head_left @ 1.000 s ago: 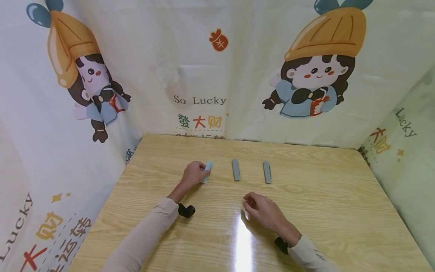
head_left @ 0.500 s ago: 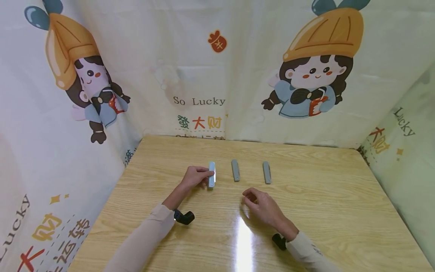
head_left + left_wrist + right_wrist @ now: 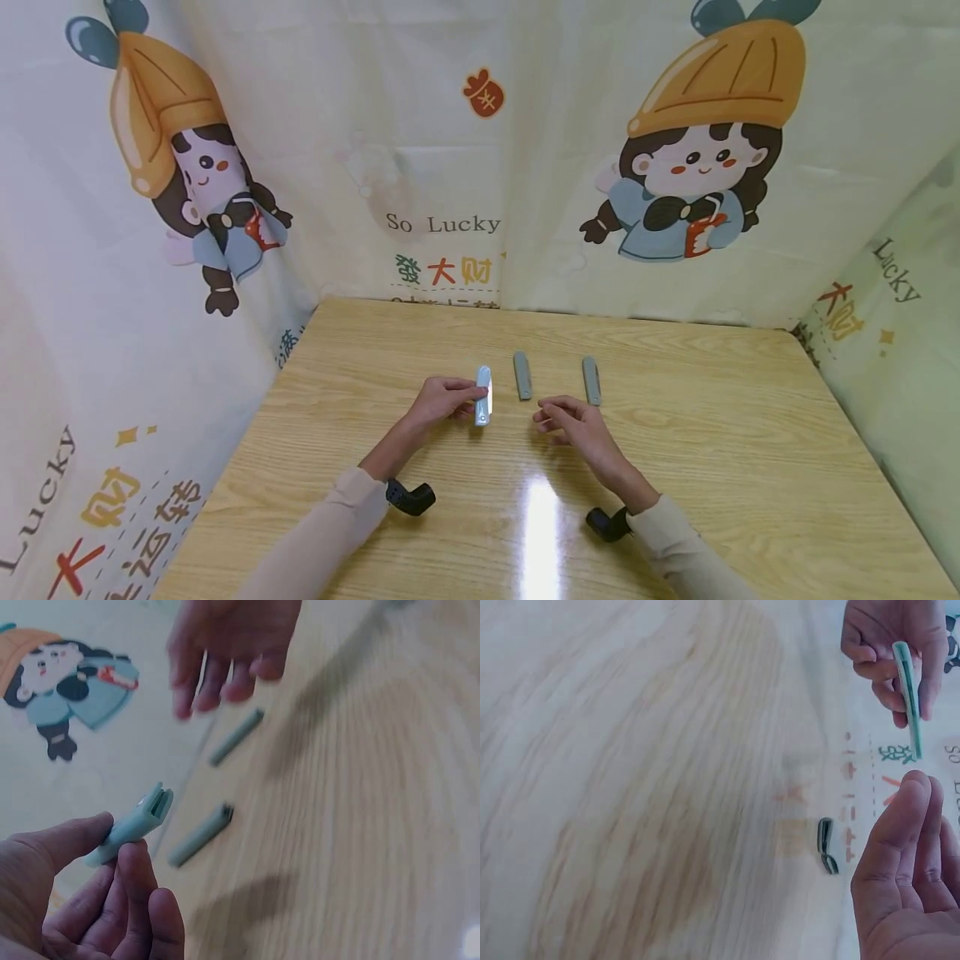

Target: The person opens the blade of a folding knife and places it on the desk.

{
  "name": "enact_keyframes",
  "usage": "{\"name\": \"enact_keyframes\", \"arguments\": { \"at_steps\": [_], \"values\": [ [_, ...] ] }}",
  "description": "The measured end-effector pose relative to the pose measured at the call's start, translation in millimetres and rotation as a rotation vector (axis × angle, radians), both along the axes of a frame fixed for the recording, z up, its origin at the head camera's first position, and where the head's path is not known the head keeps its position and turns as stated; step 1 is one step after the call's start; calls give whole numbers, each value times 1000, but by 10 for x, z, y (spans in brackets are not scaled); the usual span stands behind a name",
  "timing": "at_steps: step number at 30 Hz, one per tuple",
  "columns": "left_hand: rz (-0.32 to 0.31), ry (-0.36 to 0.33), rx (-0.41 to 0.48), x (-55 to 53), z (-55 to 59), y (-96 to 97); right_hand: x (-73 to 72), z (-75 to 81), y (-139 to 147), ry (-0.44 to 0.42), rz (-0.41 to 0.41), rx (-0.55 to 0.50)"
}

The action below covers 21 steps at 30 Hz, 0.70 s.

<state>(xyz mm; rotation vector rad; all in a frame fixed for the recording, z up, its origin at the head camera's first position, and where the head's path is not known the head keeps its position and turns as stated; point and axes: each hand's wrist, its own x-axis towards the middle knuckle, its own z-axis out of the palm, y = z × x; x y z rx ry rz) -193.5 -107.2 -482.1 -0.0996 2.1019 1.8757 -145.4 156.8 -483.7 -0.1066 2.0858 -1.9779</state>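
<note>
My left hand (image 3: 441, 402) pinches a pale blue-green folding knife (image 3: 482, 415) between thumb and fingers, raised over the table. The knife is folded, and a slot along its handle (image 3: 909, 694) shows in the right wrist view. To its right, my right hand (image 3: 587, 427) hovers with fingers loosely bent and nothing in them. Two more folded knives, greyer in the head view, lie on the table beyond the hands: a middle one (image 3: 522, 377) and a right one (image 3: 592, 382). The left wrist view also shows these knives (image 3: 201, 836) past my left fingers.
The wood-grain table (image 3: 712, 450) ends at a printed cloth (image 3: 547, 167) that hangs behind it and at both sides. Black wrist cameras are strapped to the left wrist (image 3: 411, 497) and right wrist (image 3: 607, 525). A bright light reflection lies on the near tabletop.
My left hand has lifted the pale knife and carried it rightward and nearer to me. My right hand has moved slightly forward. The other two knives have stayed in place.
</note>
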Motion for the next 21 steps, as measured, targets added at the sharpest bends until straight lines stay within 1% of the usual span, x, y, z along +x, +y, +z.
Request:
{"name": "enact_keyframes", "arguments": {
  "at_steps": [4,8,11,14,21],
  "values": [
    [-47,1,-9,109,0,96,-5,3,-41,-30,3,-44],
    [-84,8,-16,180,-19,183,-22,-23,-94,-41,30,-35],
    [-104,4,-7,213,-33,230,-39,-49,-135,-52,40,-19],
    [-129,17,1,245,-39,251,-52,-70,-170,-60,44,-8],
    [-174,0,31,258,-71,271,-76,-115,-233,-82,48,-34]
  ]
}}
